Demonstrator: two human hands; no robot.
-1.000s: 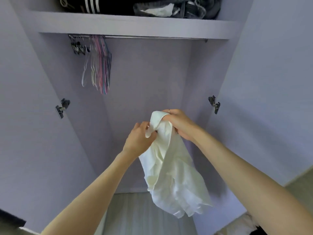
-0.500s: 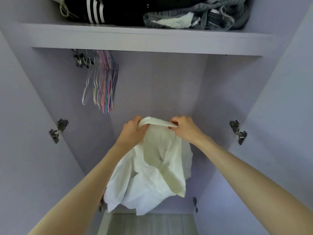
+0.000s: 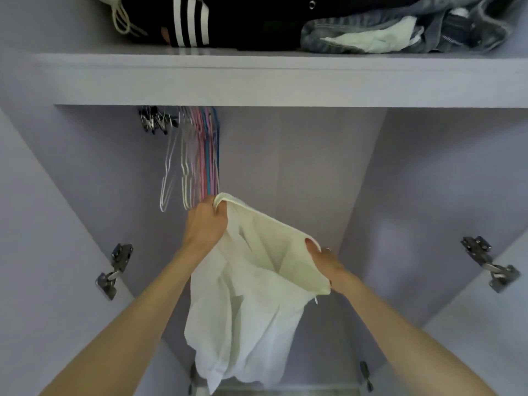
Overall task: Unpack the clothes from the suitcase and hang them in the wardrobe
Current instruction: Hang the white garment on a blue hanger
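Observation:
A white garment [image 3: 251, 304] hangs open between my hands inside the lilac wardrobe [image 3: 300, 155]. My left hand [image 3: 204, 224] grips its upper edge, raised close under a bunch of empty hangers [image 3: 197, 155] in white, pink and blue at the left of the hanging space. Lower and to the right, my right hand [image 3: 324, 261] holds the other end of that edge, so the opening is stretched wide. The cloth droops down past my forearms. The rail is hidden behind the shelf, and the suitcase is not in view.
A shelf [image 3: 257, 78] crosses the top, carrying a black garment with white stripes [image 3: 194, 21] and grey jeans [image 3: 400, 32]. Clip hangers [image 3: 154, 121] hang left of the coloured ones. Door hinges show at the left [image 3: 114, 270] and right [image 3: 488, 264] sides.
My hands have drawn apart and stretched the garment's edge wide. The left hand rose toward the hangers and the right dropped lower. The view has tilted up and closer to the shelf.

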